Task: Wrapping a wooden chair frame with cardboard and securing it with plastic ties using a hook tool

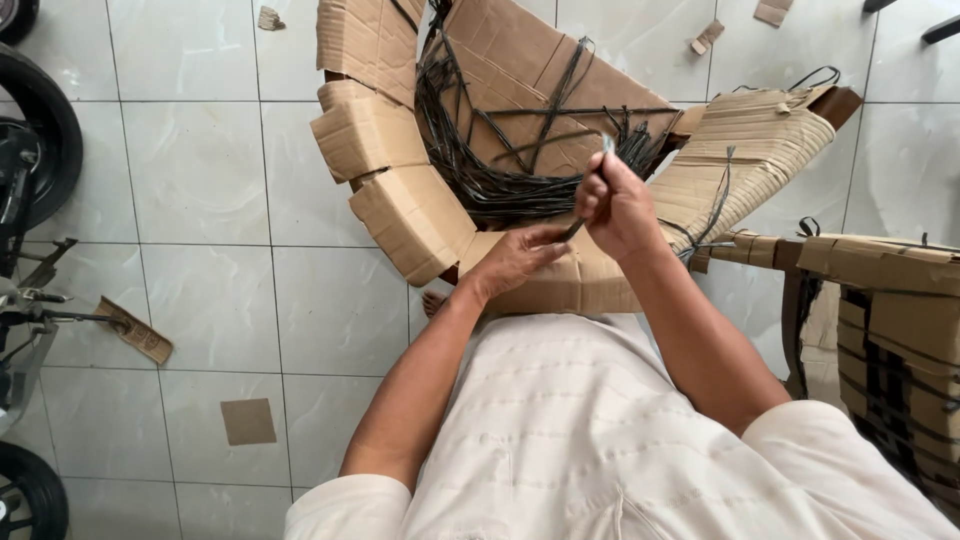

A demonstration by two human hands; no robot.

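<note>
A curved chair frame wrapped in brown cardboard [410,215] stands in front of me, with a tangled bundle of black straps [490,170] lying in its seat. My right hand [615,205] is closed around a thin dark tool or strap end that sticks up above the fist. My left hand [515,260] rests on the cardboard-covered front rim, its fingers touching the lower end of what the right hand grips. On the right, the cardboard armrest [745,150] has black straps tied around it.
A second cardboard-wrapped piece [890,300] bound with black straps stands at the right. Motorcycle wheels [40,150] and metal parts line the left edge. Cardboard scraps [247,421] lie scattered on the white tiled floor [200,170].
</note>
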